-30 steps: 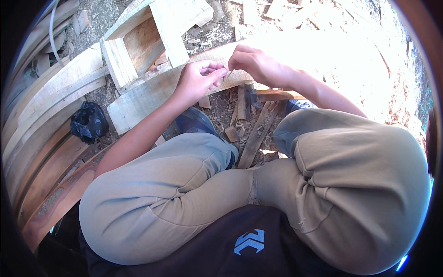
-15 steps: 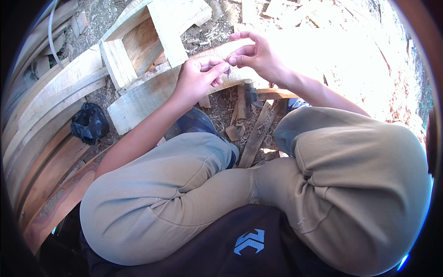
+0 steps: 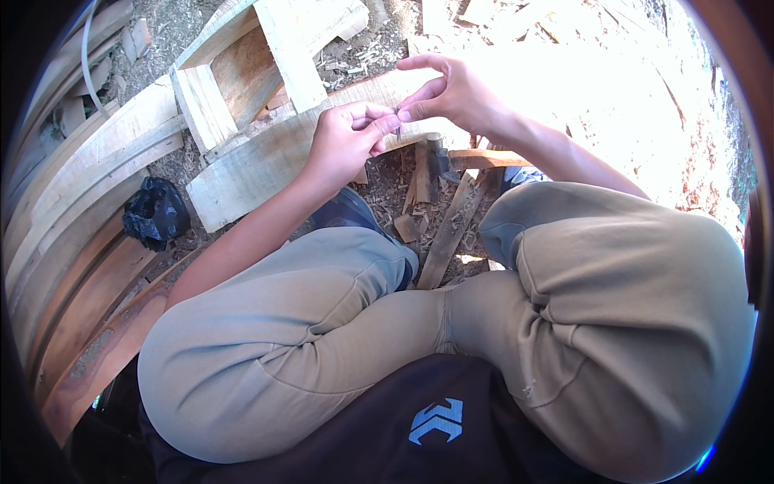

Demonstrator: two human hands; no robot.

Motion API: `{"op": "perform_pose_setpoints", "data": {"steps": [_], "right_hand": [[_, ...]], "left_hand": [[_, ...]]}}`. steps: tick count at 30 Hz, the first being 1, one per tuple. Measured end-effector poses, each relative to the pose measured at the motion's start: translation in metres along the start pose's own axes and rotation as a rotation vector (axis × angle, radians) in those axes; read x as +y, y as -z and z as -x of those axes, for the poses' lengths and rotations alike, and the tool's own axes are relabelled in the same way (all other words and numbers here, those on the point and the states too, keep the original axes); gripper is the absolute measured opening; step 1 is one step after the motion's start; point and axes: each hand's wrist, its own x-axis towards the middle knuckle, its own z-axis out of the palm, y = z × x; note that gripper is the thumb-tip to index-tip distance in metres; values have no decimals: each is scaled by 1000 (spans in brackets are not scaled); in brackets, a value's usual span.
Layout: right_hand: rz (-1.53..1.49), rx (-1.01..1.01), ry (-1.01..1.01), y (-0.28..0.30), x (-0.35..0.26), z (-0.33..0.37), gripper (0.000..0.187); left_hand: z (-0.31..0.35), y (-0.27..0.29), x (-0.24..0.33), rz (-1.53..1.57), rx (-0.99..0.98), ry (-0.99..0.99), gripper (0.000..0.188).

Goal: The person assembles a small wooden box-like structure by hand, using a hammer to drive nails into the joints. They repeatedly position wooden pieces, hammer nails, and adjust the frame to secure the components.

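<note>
My left hand [image 3: 345, 143] is closed in a pinch on thin dark nails [image 3: 398, 127], whose lower ends stick out below the thumb. From the right, my right hand [image 3: 451, 98] meets it, with thumb and a finger pinched at the nails' upper ends and the index finger stretched out above. How many nails there are is too small to tell. Both hands hover over a curved pale board [image 3: 266, 165]. Just below them stands a hammer [image 3: 439, 159], its dark head upright and its wooden handle pointing right.
A wooden box frame [image 3: 294, 52] is joined to the curved board at upper left. Curved planks [image 3: 89, 270] are stacked along the left, with a black plastic bag [image 3: 156, 214] by them. Wood scraps [image 3: 446, 234] and shavings litter the ground between my feet.
The hands stay together at nearly the same spot. My left hand's fingers have curled in a little, and more of the nails shows below the thumb.
</note>
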Motion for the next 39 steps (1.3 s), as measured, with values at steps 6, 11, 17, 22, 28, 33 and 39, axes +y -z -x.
{"op": "perform_pose_setpoints", "data": {"steps": [6, 11, 17, 22, 28, 33, 39], "right_hand": [[18, -4, 40, 1, -2, 1, 67], [9, 15, 48, 1, -3, 2, 64], [23, 22, 68, 1, -2, 1, 63], [-23, 5, 68, 4, -1, 1, 65], [-184, -67, -13, 7, 7, 2, 64], [-223, -15, -45, 11, 10, 6, 58], [-191, 65, -5, 21, 3, 11, 48]], "left_hand": [[2, -2, 4, -44, 15, -17, 18], [2, -2, 5, -58, 26, -41, 18], [-2, 1, 2, -68, 25, -45, 17], [0, 0, 9, -70, 17, -30, 16], [-4, 5, -1, -157, -27, -54, 18], [-13, 23, -24, -651, 42, -43, 22], [-10, 27, -30, -731, 77, -136, 22]]}}
